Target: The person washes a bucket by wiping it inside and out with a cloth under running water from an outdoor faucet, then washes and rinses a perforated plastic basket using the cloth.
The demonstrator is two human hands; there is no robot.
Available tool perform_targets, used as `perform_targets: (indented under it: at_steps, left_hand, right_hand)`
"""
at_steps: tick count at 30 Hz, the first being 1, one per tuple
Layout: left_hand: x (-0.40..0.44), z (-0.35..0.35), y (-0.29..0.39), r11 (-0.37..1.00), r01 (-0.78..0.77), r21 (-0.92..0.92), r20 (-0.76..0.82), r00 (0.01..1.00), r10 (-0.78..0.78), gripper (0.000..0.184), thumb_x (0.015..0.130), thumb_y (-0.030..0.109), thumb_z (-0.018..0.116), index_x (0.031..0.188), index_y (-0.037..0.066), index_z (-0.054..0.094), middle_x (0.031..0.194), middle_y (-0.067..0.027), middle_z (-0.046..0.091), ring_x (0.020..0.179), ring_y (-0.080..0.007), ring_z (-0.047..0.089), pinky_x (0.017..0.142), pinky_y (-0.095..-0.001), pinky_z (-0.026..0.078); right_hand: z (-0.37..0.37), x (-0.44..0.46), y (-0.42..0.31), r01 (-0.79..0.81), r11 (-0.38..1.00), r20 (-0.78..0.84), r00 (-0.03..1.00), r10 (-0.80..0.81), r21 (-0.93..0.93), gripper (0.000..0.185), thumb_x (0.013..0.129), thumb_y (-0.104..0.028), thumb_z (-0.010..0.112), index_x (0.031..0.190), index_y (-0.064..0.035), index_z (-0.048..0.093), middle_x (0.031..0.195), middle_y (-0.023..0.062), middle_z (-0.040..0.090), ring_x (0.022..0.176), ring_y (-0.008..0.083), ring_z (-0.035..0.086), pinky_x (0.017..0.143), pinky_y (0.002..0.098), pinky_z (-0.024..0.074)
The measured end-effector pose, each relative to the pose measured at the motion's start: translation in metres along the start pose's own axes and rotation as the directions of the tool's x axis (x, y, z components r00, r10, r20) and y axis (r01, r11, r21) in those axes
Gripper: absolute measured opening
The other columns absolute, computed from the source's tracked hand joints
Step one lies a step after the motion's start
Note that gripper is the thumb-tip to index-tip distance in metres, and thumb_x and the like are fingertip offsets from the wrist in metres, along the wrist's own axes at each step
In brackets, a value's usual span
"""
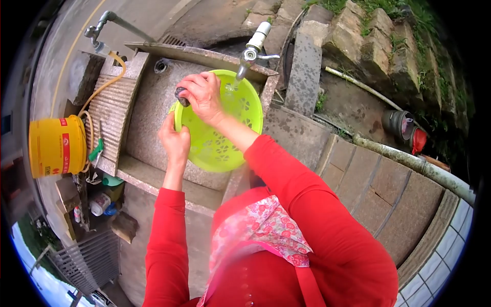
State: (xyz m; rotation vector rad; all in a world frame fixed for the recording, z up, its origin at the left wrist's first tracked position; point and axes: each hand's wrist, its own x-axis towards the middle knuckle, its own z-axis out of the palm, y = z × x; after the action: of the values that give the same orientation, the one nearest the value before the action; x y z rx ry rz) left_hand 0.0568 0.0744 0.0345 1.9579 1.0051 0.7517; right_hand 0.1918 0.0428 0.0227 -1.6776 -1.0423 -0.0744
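A lime-green basket with a pattern of holes (232, 120) is tilted over the stone sink (148, 117), under a tap (247, 59) from which water runs. My left hand (174, 140) grips the basket's left rim, thumb and fingers closed round it. At the upper left rim my right hand (201, 94) is closed on a small dark object (181, 96), which sticks out past the fingertips. What the dark object is cannot be made out.
A yellow bucket (57, 146) stands left of the ribbed washboard (97, 110). A second tap (94, 33) with a yellow hose (115, 77) rises at the upper left. Stone blocks and a pipe (414, 163) lie to the right.
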Motion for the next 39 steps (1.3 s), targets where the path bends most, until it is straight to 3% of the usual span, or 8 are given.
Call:
perform_targets:
  at_steps: [6, 12, 19, 25, 31, 35, 37, 39]
  left_hand:
    - [0.002, -0.005, 0.001, 0.998, 0.006, 0.066, 0.045, 0.999, -0.009, 0.035, 0.067, -0.007, 0.047, 0.100, -0.004, 0.059, 0.079, -0.0186, 0.065, 0.076, -0.0280, 0.066, 0.071, -0.0351, 0.050]
    - [0.022, -0.004, -0.014, 0.993, 0.004, 0.116, 0.104, 0.994, -0.016, 0.037, 0.069, -0.005, 0.051, 0.105, -0.003, 0.059, 0.085, -0.0188, 0.066, 0.080, -0.0253, 0.067, 0.073, -0.0340, 0.050]
    - [0.011, -0.009, -0.023, 0.996, 0.090, -0.016, 0.132, 0.987, -0.087, 0.039, 0.069, -0.008, 0.049, 0.107, -0.004, 0.059, 0.090, -0.0126, 0.068, 0.084, -0.0165, 0.065, 0.077, -0.0287, 0.049]
    - [0.014, -0.015, -0.028, 0.992, 0.119, -0.042, 0.178, 0.978, -0.110, 0.038, 0.071, -0.010, 0.051, 0.107, -0.003, 0.059, 0.091, -0.0109, 0.066, 0.085, -0.0136, 0.062, 0.078, -0.0261, 0.047]
    - [-0.053, -0.037, -0.050, 0.992, 0.101, -0.079, 0.008, 0.995, -0.101, 0.032, 0.073, -0.004, 0.061, 0.105, -0.003, 0.058, 0.090, -0.0080, 0.062, 0.083, -0.0138, 0.059, 0.076, -0.0259, 0.046]
    - [-0.016, -0.059, 0.004, 0.890, 0.104, 0.445, 0.078, 0.985, -0.154, 0.043, 0.070, 0.008, 0.071, 0.109, 0.001, 0.054, 0.094, -0.0095, 0.054, 0.086, -0.0215, 0.056, 0.074, -0.0313, 0.046]
    - [0.026, -0.055, 0.017, 0.761, -0.335, 0.555, 0.222, 0.942, 0.252, 0.054, 0.064, 0.013, 0.075, 0.112, 0.004, 0.052, 0.100, -0.0126, 0.049, 0.093, -0.0295, 0.050, 0.079, -0.0380, 0.044]
    - [0.050, -0.040, 0.025, 0.781, -0.344, 0.521, 0.423, 0.899, 0.114, 0.054, 0.062, 0.011, 0.074, 0.111, 0.003, 0.053, 0.105, -0.0151, 0.049, 0.098, -0.0335, 0.048, 0.086, -0.0428, 0.041]
  right_hand:
    - [-0.010, 0.004, 0.085, -0.167, 0.983, -0.043, 0.984, 0.170, 0.071, 0.006, 0.077, -0.012, 0.062, 0.082, -0.0099, 0.064, 0.088, 0.0054, 0.060, 0.094, 0.0296, 0.049, 0.084, 0.0421, 0.0386]
    - [-0.009, -0.010, -0.001, 0.282, 0.941, 0.275, 0.905, -0.325, 0.185, 0.040, 0.068, -0.001, 0.056, 0.106, -0.0132, 0.062, 0.109, 0.0026, 0.055, 0.108, 0.0264, 0.047, 0.096, 0.0443, 0.0345]
    - [-0.046, -0.028, 0.115, -0.224, 0.962, 0.185, 0.950, 0.252, -0.158, 0.050, 0.070, 0.008, 0.055, 0.118, -0.0067, 0.056, 0.111, 0.0127, 0.052, 0.105, 0.0336, 0.047, 0.090, 0.0402, 0.0394]
    - [-0.006, 0.006, 0.056, 0.143, 0.986, 0.324, 0.940, -0.106, -0.091, 0.049, 0.064, 0.005, 0.059, 0.111, -0.0096, 0.057, 0.110, 0.0096, 0.051, 0.106, 0.0314, 0.045, 0.090, 0.0410, 0.0384]
    - [-0.059, -0.082, 0.096, -0.480, 0.861, 0.132, 0.854, 0.503, -0.171, 0.035, 0.067, -0.005, 0.067, 0.101, -0.0051, 0.056, 0.099, 0.0135, 0.054, 0.096, 0.0348, 0.050, 0.083, 0.0424, 0.0408]
    - [-0.048, -0.049, 0.089, -0.212, 0.976, 0.218, 0.951, 0.218, -0.051, 0.030, 0.067, -0.002, 0.064, 0.096, -0.0034, 0.057, 0.092, 0.0136, 0.053, 0.092, 0.0338, 0.050, 0.079, 0.0416, 0.0405]
    - [-0.042, -0.013, 0.061, -0.005, 1.000, 0.282, 0.960, 0.001, 0.013, 0.028, 0.067, 0.000, 0.062, 0.094, -0.0040, 0.057, 0.090, 0.0128, 0.053, 0.091, 0.0328, 0.049, 0.078, 0.0414, 0.0396]
    - [-0.035, 0.006, 0.044, 0.165, 0.986, 0.294, 0.945, -0.146, -0.039, 0.028, 0.066, -0.001, 0.060, 0.093, -0.0047, 0.058, 0.089, 0.0122, 0.052, 0.091, 0.0317, 0.049, 0.079, 0.0409, 0.0389]
